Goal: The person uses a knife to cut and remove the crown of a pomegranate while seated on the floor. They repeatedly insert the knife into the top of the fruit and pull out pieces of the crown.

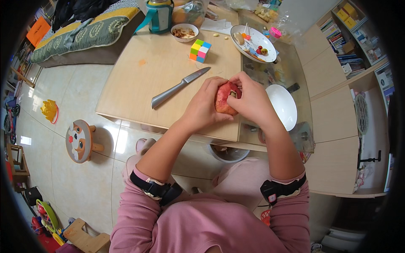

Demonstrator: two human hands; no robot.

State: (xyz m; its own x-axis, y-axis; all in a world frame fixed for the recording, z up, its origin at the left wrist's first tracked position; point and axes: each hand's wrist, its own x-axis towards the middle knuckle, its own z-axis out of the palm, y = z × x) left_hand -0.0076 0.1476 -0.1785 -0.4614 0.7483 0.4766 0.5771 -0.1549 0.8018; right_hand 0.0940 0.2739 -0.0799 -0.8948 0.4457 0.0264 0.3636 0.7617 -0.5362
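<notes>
Between my two hands is a red pomegranate, held above the near part of the wooden table. My left hand wraps round its left side, thumb underneath. On the other side my right hand grips it, fingers over the top and thumb pressed at the opened crown. Left of my hands lies a knife with a grey handle, its blade pointing away to the right. Just right of my right hand sits a white bowl, partly hidden by my forearm.
Farther back stand a colourful puzzle cube, a small bowl of scraps, a teal-sleeved bottle and a white plate with fruit. Under the table edge is a bin. A small animal-face stool stands on the floor at left.
</notes>
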